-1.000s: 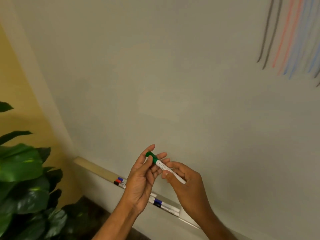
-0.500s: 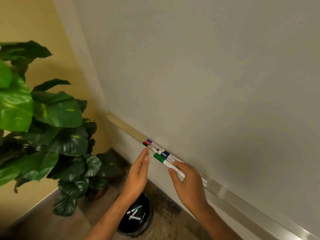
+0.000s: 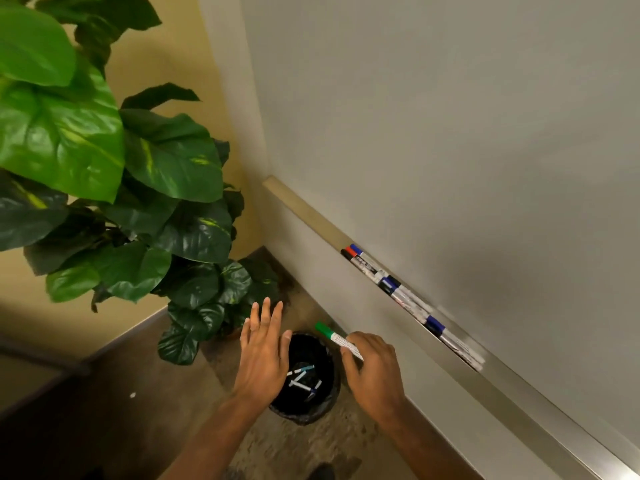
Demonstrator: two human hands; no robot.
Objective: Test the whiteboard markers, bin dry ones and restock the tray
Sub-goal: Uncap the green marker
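Lower centre of the frame: the right hand [image 3: 375, 372] grips a green-capped marker [image 3: 337, 339] by its white barrel, cap pointing to the upper left, above the rim of a black bin [image 3: 329, 403] on the floor; several discarded markers [image 3: 303, 377] lie inside; the left hand [image 3: 265, 355] hovers flat over the bin's left edge, fingers straight, holding nothing; to the right, a metal tray [image 3: 502, 386] under the whiteboard [image 3: 450, 133] carries a row of markers [image 3: 398, 289]; a leafy plant [image 3: 104, 168] fills the left
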